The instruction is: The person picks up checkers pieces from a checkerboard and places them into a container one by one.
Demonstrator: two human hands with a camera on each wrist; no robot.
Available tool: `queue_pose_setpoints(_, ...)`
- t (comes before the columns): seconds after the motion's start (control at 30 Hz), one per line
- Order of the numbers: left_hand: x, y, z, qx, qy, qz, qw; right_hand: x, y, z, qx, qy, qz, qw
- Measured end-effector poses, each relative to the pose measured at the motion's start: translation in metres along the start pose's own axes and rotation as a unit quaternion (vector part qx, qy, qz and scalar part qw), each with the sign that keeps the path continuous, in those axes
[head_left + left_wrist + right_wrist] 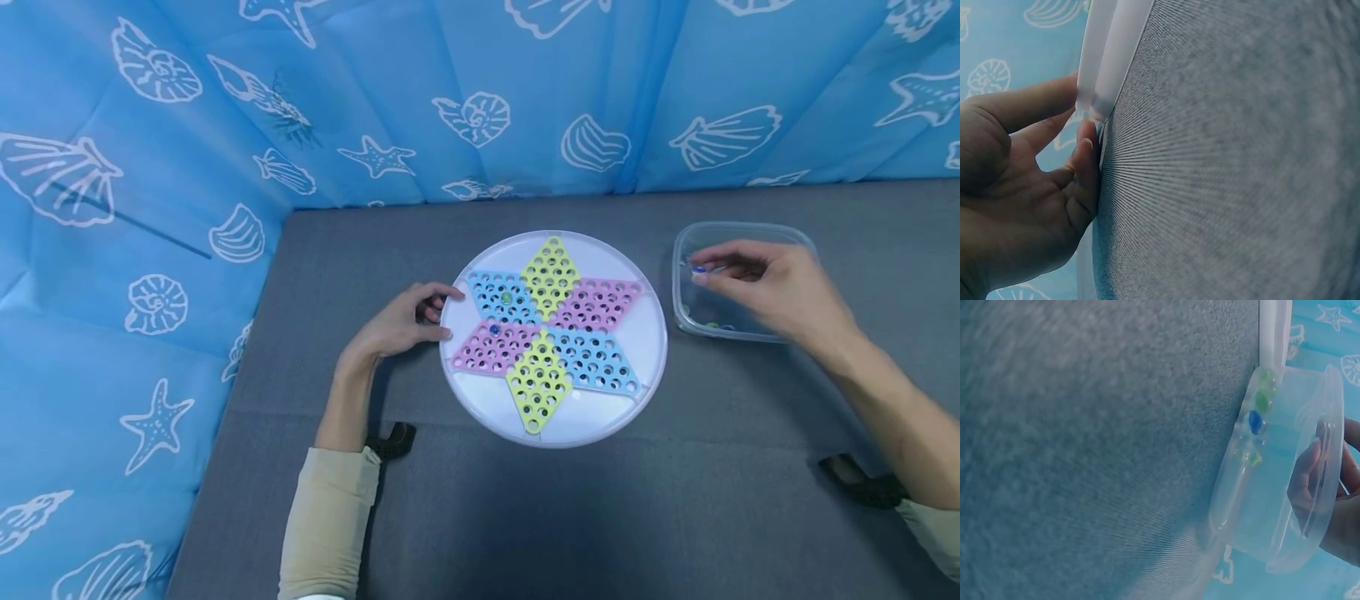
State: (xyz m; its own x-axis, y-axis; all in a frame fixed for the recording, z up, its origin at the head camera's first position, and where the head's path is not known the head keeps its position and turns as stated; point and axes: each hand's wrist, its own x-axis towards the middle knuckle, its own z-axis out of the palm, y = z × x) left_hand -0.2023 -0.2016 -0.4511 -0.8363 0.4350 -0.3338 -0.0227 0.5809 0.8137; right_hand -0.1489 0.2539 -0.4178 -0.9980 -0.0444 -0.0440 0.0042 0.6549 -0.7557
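A round white Chinese checkers board (648, 342) with a pink, blue and yellow star lies on the table. My left hand (401, 321) grips its left rim, thumb and fingertip at the edge, as the left wrist view also shows. A green marble (507, 297) sits in a blue section and a blue marble (494, 330) in a pink one. My right hand (780, 283) is over the clear plastic container (738, 335), pinching a blue marble (699, 270) between thumb and fingertips. Through the container wall, the right wrist view shows green marbles (1262, 400) and a blue marble (1255, 422) at the bottom.
Grey cloth covers the table (540, 517). A blue curtain (405, 75) with white shell and starfish prints hangs behind it and along the left side. The container stands just right of the board, with a narrow gap between them.
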Motion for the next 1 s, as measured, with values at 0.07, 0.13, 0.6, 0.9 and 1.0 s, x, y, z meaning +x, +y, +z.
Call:
queue_pose_setpoints(0.07,0.0,0.0,0.0,0.0,0.001,0.002,1.0,0.002,0.002,-0.001,-0.007,-0.002,0.006,1.0)
queue_pose_setpoints(0.13,0.0,0.0,0.0,0.002,0.001,0.005,1.0,0.003,0.004,-0.001,-0.013,-0.003,0.012,1.0)
queue_pose_setpoints(0.6,-0.001,0.0,-0.001,-0.003,-0.002,0.01,0.9999,0.021,0.012,0.002,-0.032,-0.035,0.055,0.997)
queue_pose_setpoints(0.9,-0.001,0.003,0.0,-0.002,0.001,0.005,1.0,0.03,0.014,0.006,-0.034,-0.053,0.084,0.995)
queue_pose_setpoints(1.0,0.0,0.003,0.0,-0.006,0.0,0.001,1.0,0.032,0.015,0.007,-0.038,-0.06,0.087,0.994)
